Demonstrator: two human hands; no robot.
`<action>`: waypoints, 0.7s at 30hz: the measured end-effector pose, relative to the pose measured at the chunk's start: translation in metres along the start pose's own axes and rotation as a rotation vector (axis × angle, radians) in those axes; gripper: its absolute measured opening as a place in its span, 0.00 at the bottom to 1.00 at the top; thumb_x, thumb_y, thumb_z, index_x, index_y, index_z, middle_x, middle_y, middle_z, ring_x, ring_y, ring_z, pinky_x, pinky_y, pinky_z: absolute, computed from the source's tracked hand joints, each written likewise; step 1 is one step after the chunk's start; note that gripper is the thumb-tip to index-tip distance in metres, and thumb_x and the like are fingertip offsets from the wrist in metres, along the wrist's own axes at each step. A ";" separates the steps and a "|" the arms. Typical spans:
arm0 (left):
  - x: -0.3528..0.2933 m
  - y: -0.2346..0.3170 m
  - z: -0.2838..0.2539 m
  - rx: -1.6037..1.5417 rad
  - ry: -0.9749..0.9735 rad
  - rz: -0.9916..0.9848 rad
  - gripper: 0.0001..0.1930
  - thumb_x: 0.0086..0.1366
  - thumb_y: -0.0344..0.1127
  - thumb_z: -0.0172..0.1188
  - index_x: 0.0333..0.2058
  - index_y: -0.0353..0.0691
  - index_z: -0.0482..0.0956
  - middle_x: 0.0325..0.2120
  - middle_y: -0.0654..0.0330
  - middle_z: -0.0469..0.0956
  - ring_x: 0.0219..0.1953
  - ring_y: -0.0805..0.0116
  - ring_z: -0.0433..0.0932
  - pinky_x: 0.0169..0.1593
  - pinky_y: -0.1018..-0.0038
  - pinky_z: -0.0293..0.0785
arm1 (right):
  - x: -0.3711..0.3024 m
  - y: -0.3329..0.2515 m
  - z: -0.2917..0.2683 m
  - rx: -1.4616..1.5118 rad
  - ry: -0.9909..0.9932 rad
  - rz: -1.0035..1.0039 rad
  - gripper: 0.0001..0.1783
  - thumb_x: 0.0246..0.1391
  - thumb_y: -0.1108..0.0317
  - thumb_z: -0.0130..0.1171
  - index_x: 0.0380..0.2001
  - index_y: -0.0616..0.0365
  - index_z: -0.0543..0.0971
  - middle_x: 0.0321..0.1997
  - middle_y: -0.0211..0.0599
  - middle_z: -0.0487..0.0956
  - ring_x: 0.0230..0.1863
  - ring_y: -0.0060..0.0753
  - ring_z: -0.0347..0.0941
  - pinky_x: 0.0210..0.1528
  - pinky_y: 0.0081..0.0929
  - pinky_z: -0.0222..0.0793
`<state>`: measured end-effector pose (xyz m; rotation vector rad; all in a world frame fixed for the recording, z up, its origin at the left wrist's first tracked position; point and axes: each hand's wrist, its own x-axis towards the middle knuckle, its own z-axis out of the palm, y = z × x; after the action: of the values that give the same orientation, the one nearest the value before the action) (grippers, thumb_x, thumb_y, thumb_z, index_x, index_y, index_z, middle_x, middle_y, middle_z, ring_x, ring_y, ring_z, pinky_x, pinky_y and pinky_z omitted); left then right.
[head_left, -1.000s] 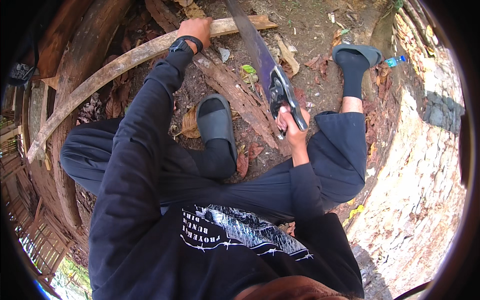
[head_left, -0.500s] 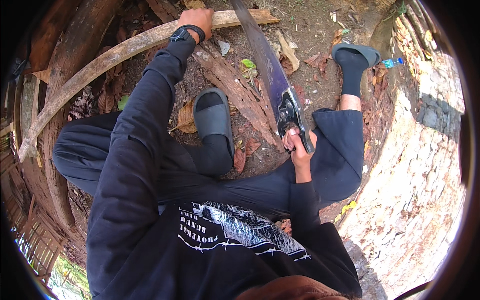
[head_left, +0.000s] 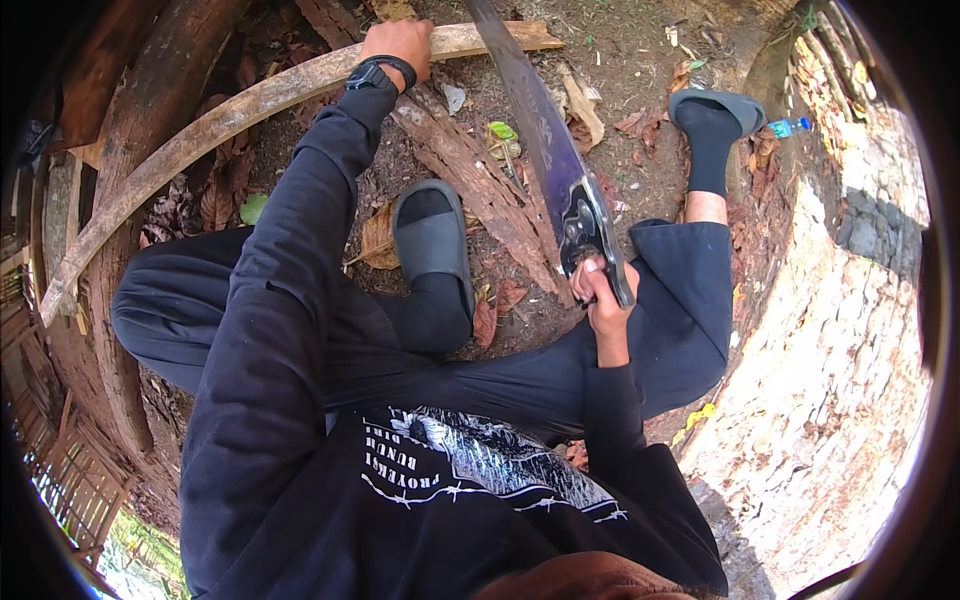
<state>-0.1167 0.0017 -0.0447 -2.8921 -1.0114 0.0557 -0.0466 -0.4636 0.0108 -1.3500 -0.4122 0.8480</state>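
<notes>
A long pale strip of wood (head_left: 215, 130) runs from the left up to the top middle, where my left hand (head_left: 400, 47) is closed over it. A watch and a dark band sit on that wrist. My right hand (head_left: 603, 290) is wrapped round the dark handle of a handsaw (head_left: 548, 150). The saw's blade slants up and away to the top edge, crossing the strip to the right of my left hand. Its far tip lies outside the view.
Under the strip lies a weathered, split board (head_left: 480, 195). Thick logs (head_left: 150, 130) are stacked at the left. My sandalled feet (head_left: 432, 235) rest on the leaf-strewn soil. A plastic bottle (head_left: 790, 127) with a blue cap lies by a pale, sunlit rough surface (head_left: 830, 400) at the right.
Both hands keep their grips on the strip and the saw. The whole view has shifted slightly; any saw movement is too small to tell.
</notes>
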 end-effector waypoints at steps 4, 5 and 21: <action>0.000 0.005 0.001 -0.016 0.022 0.007 0.22 0.58 0.35 0.70 0.53 0.47 0.83 0.37 0.49 0.88 0.41 0.49 0.89 0.46 0.55 0.87 | -0.011 -0.009 -0.004 -0.036 0.007 -0.011 0.12 0.64 0.79 0.57 0.24 0.66 0.73 0.16 0.31 0.67 0.16 0.21 0.62 0.21 0.26 0.59; 0.000 0.003 0.001 -0.020 0.027 0.010 0.22 0.58 0.35 0.70 0.53 0.47 0.83 0.37 0.49 0.88 0.40 0.49 0.89 0.46 0.55 0.87 | 0.002 -0.006 -0.005 -0.040 -0.015 -0.021 0.13 0.64 0.79 0.57 0.23 0.66 0.73 0.15 0.31 0.67 0.15 0.21 0.61 0.21 0.26 0.59; 0.001 0.003 -0.001 0.005 -0.009 0.002 0.22 0.57 0.39 0.73 0.51 0.46 0.84 0.37 0.47 0.88 0.40 0.48 0.89 0.45 0.54 0.87 | -0.034 -0.011 -0.015 0.053 0.016 0.010 0.08 0.65 0.80 0.56 0.29 0.66 0.72 0.17 0.31 0.66 0.17 0.22 0.61 0.21 0.27 0.58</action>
<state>-0.1144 -0.0003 -0.0444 -2.8910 -1.0084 0.0720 -0.0544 -0.4985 0.0248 -1.3103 -0.3686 0.8507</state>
